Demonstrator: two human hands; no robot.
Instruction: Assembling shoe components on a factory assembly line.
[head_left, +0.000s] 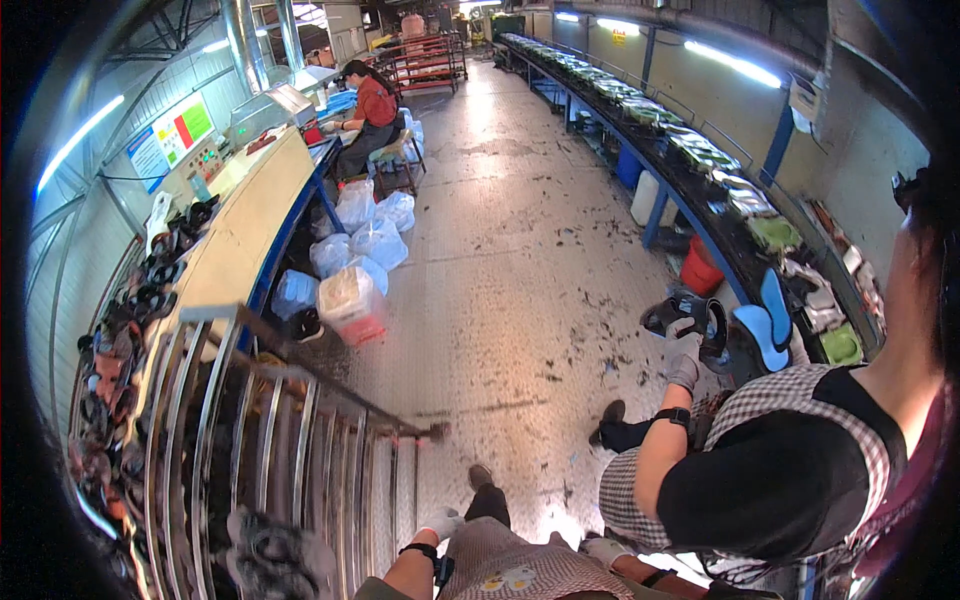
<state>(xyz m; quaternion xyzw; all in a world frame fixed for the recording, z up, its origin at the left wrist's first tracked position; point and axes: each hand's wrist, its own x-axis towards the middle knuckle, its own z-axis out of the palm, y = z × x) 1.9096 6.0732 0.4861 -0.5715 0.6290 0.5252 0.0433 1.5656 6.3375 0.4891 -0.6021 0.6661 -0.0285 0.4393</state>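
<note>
The person's own left hand [440, 522] and right hand [607, 549], both in pale gloves, sit low at the bottom edge of the view above a checked apron [500, 570]. Neither grip can be read: the fingers are too small and partly hidden, and no object is seen held in either. Nearest the left hand is a metal rack [270, 440] of parallel steel rails, its right-hand corner just beside that hand; a dark shoe part [275, 555] lies on its lower rails.

To the right, a co-worker in a checked top holds a dark shoe [690, 315] in a gloved hand [683, 358], close to the conveyor line [700, 215] along the right wall.

The concrete floor [520, 250] between runs open toward the far end. Bulging plastic bags [360, 250] crowd its left margin beside the long worktop [250, 220], where another person sits.
</note>
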